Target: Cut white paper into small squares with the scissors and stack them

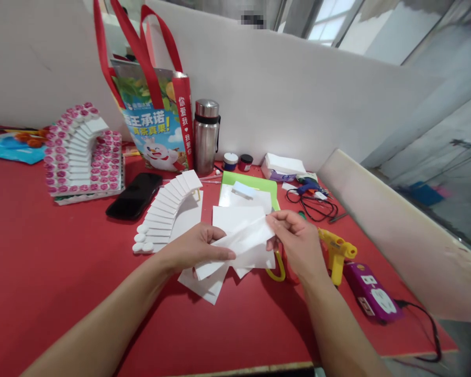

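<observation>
A strip of white paper [241,240] is stretched between my two hands above the red table. My left hand [204,245] pinches its left end, thumb on top. At the upper right end my right hand [296,235] grips it between thumb and fingers. Beneath lie more white sheets [207,285], partly covered by the strip and my hands. Left of them stands a white curved model staircase [167,207] with small white discs [140,238] at its lower end. Scissors with a yellow handle [279,269] lie partly hidden by my right hand.
A yellow glue gun [337,251] and purple power strip [372,293] lie right on the red table [235,335]. Behind are a phone [134,196], pink-decorated model [82,152], bag [153,120], steel flask [206,139], paint jars [230,161], green folder [255,183] and corded blue tool [310,186].
</observation>
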The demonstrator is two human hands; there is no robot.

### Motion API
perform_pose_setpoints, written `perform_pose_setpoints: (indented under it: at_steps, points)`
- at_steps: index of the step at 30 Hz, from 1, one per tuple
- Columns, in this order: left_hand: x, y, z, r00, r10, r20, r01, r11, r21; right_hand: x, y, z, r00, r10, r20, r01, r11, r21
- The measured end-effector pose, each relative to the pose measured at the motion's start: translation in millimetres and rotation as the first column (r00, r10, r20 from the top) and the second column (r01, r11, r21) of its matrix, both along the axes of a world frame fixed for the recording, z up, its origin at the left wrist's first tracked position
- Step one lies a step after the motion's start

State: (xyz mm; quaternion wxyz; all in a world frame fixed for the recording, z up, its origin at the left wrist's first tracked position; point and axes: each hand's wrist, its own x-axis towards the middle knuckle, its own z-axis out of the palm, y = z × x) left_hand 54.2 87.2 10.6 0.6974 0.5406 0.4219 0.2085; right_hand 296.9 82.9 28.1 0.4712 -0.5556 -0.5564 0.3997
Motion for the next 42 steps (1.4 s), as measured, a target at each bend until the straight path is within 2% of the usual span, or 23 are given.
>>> perform_pose_setpoints:
  at_steps: [2,4,6,9,11,14,20,25,28,33,36,39,42]
  points:
    - [-0.7,1.4,-0.3,0.982,0.101,0.16,-0.101,0.995,-0.012,4.0,-0.6,-0.3,0.982,-0.066,0.18,0.052,0.995,0.08]
    - [-0.7,3.5,0.2,0.93,0.208,0.304,-0.207,0.978,-0.036,7.6,6.0,-1.9,0.897,-0.074,0.436,0.016,0.99,0.137]
    - [-0.5,6.0,0.9,0.882,0.272,0.386,-0.268,0.961,-0.063,7.7,21.1,-3.6,0.735,-0.039,0.676,-0.093,0.983,0.158]
    - [-0.9,9.9,0.1,0.846,0.335,0.415,-0.326,0.941,-0.094,0.2,52.8,-4.4,0.489,0.054,0.871,-0.245,0.966,0.077]
    - [-1.8,12.3,-2.0,0.823,0.372,0.43,-0.362,0.926,-0.108,-6.2,71.7,-4.6,0.37,0.188,0.91,-0.289,0.954,-0.08]
    - [-4.1,14.8,-4.7,0.803,0.405,0.436,-0.392,0.911,-0.124,-11.8,86.9,-6.0,0.284,0.369,0.885,-0.325,0.905,-0.273]
    - [-7.0,16.4,-5.1,0.785,0.435,0.442,-0.415,0.898,-0.146,-18.7,99.7,0.2,0.086,0.481,0.873,-0.277,0.853,-0.442]
    - [-7.5,17.2,-8.4,0.792,0.434,0.429,-0.416,0.899,-0.141,-28.2,124.7,11.7,0.059,0.582,0.811,-0.274,0.79,-0.548]
    - [-8.4,17.0,-9.2,0.803,0.43,0.412,-0.412,0.901,-0.137,-27.2,127.2,14.8,0.073,0.601,0.796,-0.291,0.776,-0.56]
    - [-9.0,14.9,-6.5,0.807,0.428,0.407,-0.409,0.902,-0.138,-16.6,116.4,26.7,0.147,0.572,0.807,-0.322,0.799,-0.507]
    - [-8.2,14.6,-5.7,0.82,0.4,0.409,-0.383,0.915,-0.127,-14.7,124.6,38.2,0.198,0.551,0.811,-0.344,0.814,-0.468]
    - [-7.5,14.5,-6.6,0.838,0.377,0.394,-0.364,0.925,-0.112,-20.7,135.6,41.0,0.191,0.504,0.843,-0.328,0.842,-0.429]
    - [-7.8,14.1,-6.7,0.834,0.39,0.389,-0.377,0.919,-0.114,-27.4,129.6,33.4,0.158,0.395,0.905,-0.256,0.901,-0.349]
